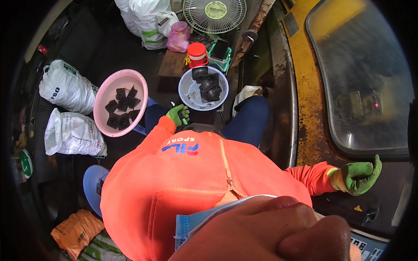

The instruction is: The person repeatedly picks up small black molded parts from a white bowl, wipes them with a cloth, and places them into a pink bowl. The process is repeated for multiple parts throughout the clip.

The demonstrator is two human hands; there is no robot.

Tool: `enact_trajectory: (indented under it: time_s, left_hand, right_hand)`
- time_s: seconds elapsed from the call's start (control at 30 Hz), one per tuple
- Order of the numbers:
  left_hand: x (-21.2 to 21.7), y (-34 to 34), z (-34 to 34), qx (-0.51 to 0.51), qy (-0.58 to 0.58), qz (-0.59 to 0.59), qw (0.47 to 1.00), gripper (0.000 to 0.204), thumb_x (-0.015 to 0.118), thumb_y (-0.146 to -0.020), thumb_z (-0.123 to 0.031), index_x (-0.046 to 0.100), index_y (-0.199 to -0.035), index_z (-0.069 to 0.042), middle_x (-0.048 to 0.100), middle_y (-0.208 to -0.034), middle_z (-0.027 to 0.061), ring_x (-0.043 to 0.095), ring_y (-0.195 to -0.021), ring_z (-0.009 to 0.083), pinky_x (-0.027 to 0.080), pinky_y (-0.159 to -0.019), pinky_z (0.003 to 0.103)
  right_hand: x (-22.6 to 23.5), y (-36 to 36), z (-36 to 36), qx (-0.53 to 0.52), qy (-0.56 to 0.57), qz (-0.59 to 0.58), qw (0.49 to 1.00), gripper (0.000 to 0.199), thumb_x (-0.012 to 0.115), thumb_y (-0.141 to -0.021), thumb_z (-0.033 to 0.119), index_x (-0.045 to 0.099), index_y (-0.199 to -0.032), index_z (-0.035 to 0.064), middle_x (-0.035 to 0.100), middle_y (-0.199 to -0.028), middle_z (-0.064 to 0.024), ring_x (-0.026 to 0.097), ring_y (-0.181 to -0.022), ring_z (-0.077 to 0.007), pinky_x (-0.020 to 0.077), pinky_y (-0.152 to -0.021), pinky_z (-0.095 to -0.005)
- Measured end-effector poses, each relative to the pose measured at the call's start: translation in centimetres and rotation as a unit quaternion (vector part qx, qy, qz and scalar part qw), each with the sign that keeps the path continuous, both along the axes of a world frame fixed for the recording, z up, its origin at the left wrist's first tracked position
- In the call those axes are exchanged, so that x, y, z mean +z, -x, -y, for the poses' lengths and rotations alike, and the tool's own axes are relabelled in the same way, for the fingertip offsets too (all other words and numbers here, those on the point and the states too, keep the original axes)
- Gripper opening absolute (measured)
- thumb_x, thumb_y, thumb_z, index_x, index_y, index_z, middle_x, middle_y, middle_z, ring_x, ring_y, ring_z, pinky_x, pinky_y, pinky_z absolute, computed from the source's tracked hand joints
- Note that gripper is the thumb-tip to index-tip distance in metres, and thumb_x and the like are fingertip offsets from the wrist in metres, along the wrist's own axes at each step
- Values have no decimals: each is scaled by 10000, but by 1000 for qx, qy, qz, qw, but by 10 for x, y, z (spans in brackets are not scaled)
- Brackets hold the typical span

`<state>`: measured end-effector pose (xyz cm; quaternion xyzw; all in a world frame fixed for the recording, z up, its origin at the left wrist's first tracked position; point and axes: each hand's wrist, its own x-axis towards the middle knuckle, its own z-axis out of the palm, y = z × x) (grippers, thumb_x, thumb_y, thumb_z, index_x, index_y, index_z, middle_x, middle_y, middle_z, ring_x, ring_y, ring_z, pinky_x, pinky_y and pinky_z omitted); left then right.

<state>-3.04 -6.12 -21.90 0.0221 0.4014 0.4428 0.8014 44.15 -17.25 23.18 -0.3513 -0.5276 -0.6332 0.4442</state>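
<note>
Black moulded pieces, blocky and matt, piled in a grey basin on the floor ahead of the knees, toward the far side of the bowl. Probably rubber or hard plastic: light enough for one hand, stiff rather than soft, not fragile, dusty rather than slick. Best taken across two flat sides with thumb and fingers, topmost piece first, since the pile looks loosely stacked.

Left hand, in a green glove, just beside the near rim of the grey basin, not touching the pieces. Grip narrow, fingers folded, with a thin pale sliver showing just above; held or not, too small to tell.

Right hand, also green-gloved, well apart to the right over a dark ledge of a yellow machine body. Grip curled nearly closed, thumb up, nothing visible inside.

Further left, a pink basin with more dark pieces of the same kind. Beyond the grey basin, a red-lidded jar, a pink bag and a round fan. White sacks at the far left, a blue dish and an orange sack lower down.
</note>
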Motion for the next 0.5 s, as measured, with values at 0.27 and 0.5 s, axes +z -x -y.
enact_trajectory:
  time_s: [0.27,0.5]
  left_hand:
    - [-6,-8,-1,-29,-68,33,997,209,529,-941,-278,552,-924,-71,567,-808,69,525,-670,211,462,-645,372]
    - [35,-16,-7,43,-20,42,998,415,513,-953,-396,533,-1167,-40,602,-898,113,540,-730,247,462,-720,419]
  right_hand:
    - [-20,53,-27,181,-24,-219,959,299,519,-974,268,608,-963,-17,619,-946,-132,576,-802,-286,452,-792,-437]
    - [-46,93,-74,364,163,-230,888,342,513,-964,252,596,-1063,-64,648,-1015,-171,632,-877,-268,503,-794,-357]
